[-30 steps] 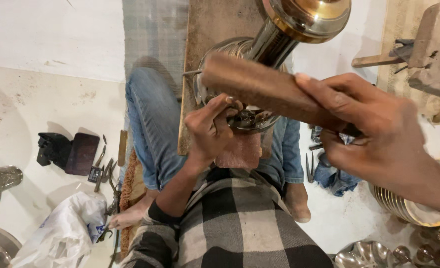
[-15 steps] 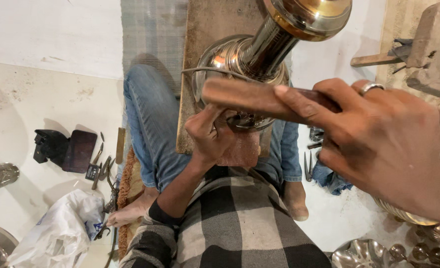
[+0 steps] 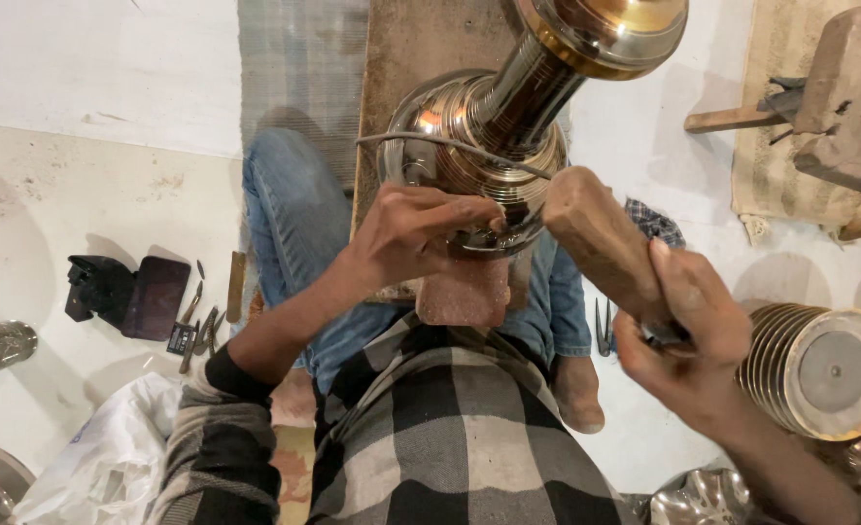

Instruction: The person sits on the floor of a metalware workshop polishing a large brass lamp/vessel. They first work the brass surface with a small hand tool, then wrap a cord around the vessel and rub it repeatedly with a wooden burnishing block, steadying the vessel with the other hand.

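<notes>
At the centre of the frame, just above our lap, stands the polished metal vessel (image 3: 479, 146), a round brass-and-silver body with a long neck that runs toward the upper right and ends in a wide flared rim near the top edge. It rests against a wooden plank (image 3: 421, 49) that reaches up to the top of the frame, and a thin wire (image 3: 430, 144) curves across its body.

Our left hand (image 3: 421, 233) lies directly below the vessel, fingers curled and pinched against its lower edge, where they seem to grip a small dark tool; we cannot tell just what it is. Our right hand (image 3: 688, 340), at the lower right of the vessel, is clenched around the handle end of a wooden mallet (image 3: 596, 238). The mallet's blunt head points up and to the left and sits just beside the vessel's lower right side, close to the left hand's fingertips; we cannot tell whether it touches the metal.

To the right, near our right wrist, lies a ribbed metal pot (image 3: 819, 369) on its side. At the left, on the pale floor, sit a dark pouch (image 3: 124, 297) and a few small hand tools (image 3: 202, 326). A white plastic bag (image 3: 100, 462) fills the lower left corner.
</notes>
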### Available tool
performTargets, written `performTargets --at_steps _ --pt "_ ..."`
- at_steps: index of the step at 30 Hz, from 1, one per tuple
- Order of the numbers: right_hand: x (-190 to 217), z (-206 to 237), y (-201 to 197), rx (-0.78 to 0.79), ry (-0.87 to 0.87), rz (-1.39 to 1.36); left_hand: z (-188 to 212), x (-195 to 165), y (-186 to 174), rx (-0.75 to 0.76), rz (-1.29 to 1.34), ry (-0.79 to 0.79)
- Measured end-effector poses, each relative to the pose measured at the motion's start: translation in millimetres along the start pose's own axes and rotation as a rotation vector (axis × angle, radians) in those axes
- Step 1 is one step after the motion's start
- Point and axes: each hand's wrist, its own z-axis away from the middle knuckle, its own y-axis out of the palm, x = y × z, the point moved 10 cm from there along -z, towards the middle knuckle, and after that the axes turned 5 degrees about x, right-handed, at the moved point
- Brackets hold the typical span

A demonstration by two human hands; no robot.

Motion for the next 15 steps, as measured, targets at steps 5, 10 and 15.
performTargets --at_steps 5,10,15 --pt "0.1 31.7 12.8 -0.173 0.085 -0.166 -9.5 -0.6 8.0 0.124 -0.063 0.101" --pt "0.2 65.8 28.8 -0.338 0.105 -0.314 -13.0 3.6 21.9 0.257 -0.14 0.142" --pt "-6.5 92.6 59.0 -0.468 0.202 -0.132 -14.5 7.3 35.5 0.425 -0.096 0.108"
